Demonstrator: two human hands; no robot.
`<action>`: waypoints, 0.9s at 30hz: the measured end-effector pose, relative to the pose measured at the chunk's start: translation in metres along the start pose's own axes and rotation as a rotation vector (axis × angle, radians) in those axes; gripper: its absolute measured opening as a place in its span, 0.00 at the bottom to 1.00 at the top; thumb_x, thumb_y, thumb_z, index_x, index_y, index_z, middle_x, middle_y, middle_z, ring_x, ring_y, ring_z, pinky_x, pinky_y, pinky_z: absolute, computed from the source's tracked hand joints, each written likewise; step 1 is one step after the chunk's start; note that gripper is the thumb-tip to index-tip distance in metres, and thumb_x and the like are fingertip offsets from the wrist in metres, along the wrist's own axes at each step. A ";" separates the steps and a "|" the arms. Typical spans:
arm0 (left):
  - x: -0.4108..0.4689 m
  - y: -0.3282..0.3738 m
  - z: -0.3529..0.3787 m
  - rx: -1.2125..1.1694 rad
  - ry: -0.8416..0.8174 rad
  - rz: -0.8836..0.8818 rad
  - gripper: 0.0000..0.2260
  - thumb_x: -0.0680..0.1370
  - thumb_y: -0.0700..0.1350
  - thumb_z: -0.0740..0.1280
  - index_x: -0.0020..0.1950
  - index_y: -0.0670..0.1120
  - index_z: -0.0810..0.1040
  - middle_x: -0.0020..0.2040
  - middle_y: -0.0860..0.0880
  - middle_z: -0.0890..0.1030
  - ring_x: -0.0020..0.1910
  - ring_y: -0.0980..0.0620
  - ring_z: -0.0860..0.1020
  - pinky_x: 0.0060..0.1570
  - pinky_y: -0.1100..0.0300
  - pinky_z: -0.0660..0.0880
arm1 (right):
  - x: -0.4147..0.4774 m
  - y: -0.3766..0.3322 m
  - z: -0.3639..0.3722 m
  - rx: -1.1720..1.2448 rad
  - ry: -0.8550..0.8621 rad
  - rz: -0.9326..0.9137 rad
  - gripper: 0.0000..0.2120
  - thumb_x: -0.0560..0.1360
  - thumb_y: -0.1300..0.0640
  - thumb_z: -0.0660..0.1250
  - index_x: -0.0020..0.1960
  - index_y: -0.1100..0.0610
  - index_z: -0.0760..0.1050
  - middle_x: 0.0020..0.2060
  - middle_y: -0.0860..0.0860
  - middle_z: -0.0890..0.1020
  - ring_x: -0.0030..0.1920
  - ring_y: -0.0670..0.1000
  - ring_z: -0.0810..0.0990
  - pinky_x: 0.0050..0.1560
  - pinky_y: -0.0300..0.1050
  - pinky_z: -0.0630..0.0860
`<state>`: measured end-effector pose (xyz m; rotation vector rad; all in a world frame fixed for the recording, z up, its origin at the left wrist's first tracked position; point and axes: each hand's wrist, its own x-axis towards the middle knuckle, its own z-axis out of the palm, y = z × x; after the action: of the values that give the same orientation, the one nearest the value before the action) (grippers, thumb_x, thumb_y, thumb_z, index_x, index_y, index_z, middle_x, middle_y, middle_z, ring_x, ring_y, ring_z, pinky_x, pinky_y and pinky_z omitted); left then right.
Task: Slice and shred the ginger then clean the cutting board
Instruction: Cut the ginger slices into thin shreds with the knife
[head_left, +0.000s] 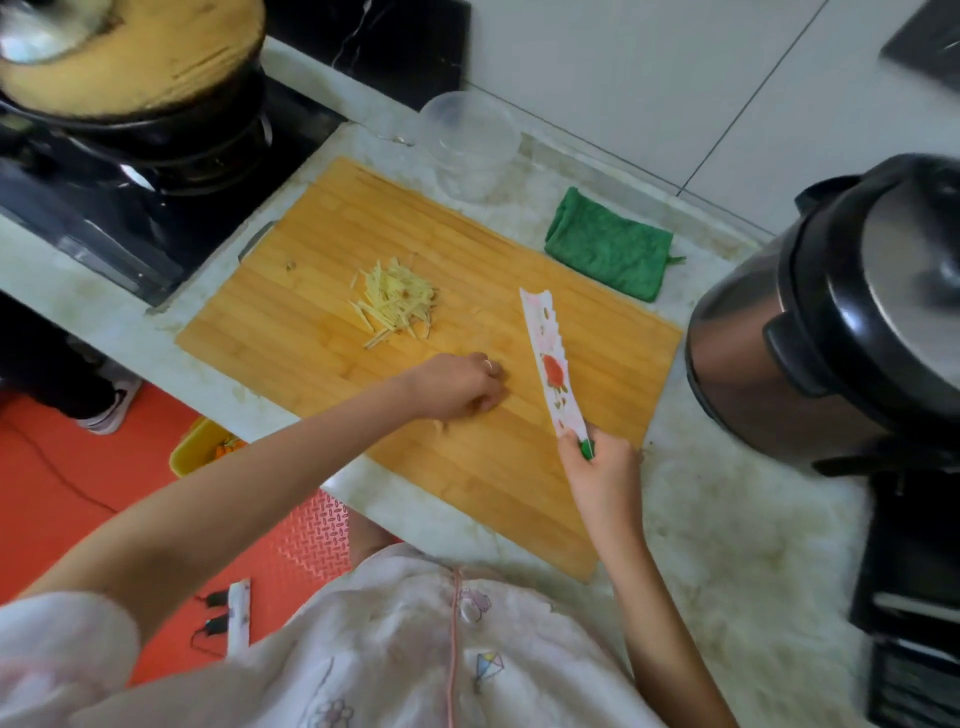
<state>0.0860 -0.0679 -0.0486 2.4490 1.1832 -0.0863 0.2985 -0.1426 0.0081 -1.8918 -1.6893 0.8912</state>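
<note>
A wooden cutting board lies on the marble counter. A small heap of pale ginger shreds rests near the board's far left part. My left hand sits on the board below the shreds, fingers curled with nothing visible inside. My right hand grips the green handle of a white knife with a red flower print. Its blade lies low over the board's right side, pointing away from me.
A clear plastic container stands beyond the board. A folded green cloth lies to the right of it. A black and steel rice cooker stands at the right. A stove with a covered wok is at the far left.
</note>
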 end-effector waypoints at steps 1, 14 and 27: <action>0.000 -0.005 0.000 0.002 0.012 0.018 0.05 0.73 0.34 0.64 0.43 0.43 0.77 0.49 0.44 0.77 0.49 0.43 0.74 0.29 0.61 0.59 | -0.003 0.002 0.002 0.004 -0.007 0.009 0.16 0.76 0.61 0.64 0.30 0.57 0.69 0.19 0.47 0.64 0.21 0.47 0.64 0.23 0.39 0.56; -0.059 -0.043 -0.012 0.201 0.413 -0.212 0.13 0.64 0.38 0.76 0.47 0.42 0.82 0.48 0.43 0.81 0.41 0.43 0.81 0.35 0.53 0.75 | -0.014 0.007 0.019 0.040 -0.134 0.032 0.11 0.77 0.58 0.64 0.37 0.60 0.77 0.20 0.48 0.68 0.21 0.47 0.65 0.24 0.41 0.57; -0.064 -0.028 0.002 -0.168 0.389 -0.716 0.14 0.77 0.39 0.67 0.63 0.43 0.77 0.61 0.45 0.75 0.52 0.43 0.78 0.46 0.50 0.77 | -0.021 0.003 0.028 0.267 -0.231 0.027 0.05 0.77 0.59 0.62 0.48 0.51 0.76 0.27 0.43 0.72 0.24 0.44 0.64 0.25 0.46 0.61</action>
<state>0.0237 -0.1003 -0.0453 1.8345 2.0922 0.2838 0.2791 -0.1663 -0.0097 -1.6883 -1.5796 1.3178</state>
